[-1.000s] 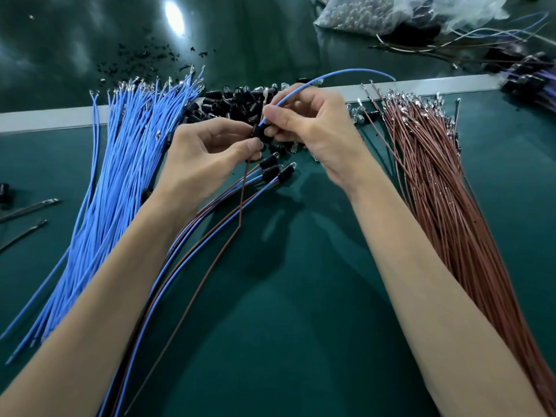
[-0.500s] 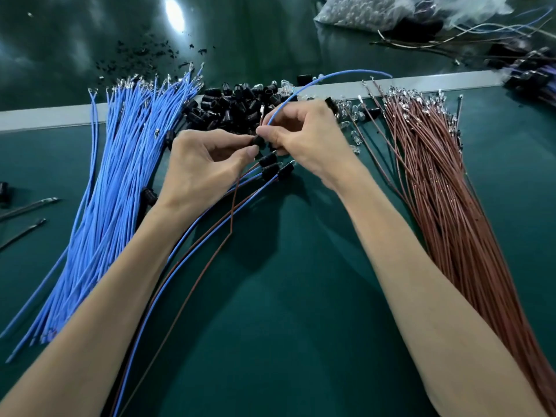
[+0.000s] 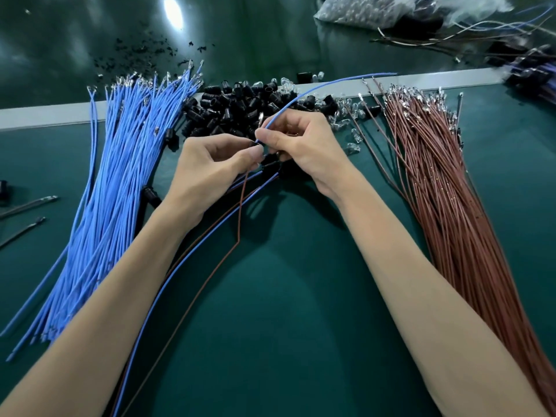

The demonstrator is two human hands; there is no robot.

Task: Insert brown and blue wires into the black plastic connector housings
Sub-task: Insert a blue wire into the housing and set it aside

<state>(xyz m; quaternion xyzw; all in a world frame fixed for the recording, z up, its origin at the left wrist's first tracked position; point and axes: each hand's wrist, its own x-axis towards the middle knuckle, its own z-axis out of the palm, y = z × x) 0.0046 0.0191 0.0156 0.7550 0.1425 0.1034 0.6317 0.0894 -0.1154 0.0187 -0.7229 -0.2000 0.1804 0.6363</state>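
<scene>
Two hands' fingers pinched on one blue wire point(image 3: 316, 90) over glossy green table point(image 3: 285, 296), grey strip point(image 3: 45, 115) behind.

Legible text, labels, brands, numbers, signs: none. No readable marking appears on the wire bundles, the black housings, the plastic bag or the counter surface anywhere in view.

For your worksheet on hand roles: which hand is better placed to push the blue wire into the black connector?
The right hand. It already pinches the blue wire near its tip, aimed at the left hand, whose fingers are closed where the black connector barely shows.
</scene>
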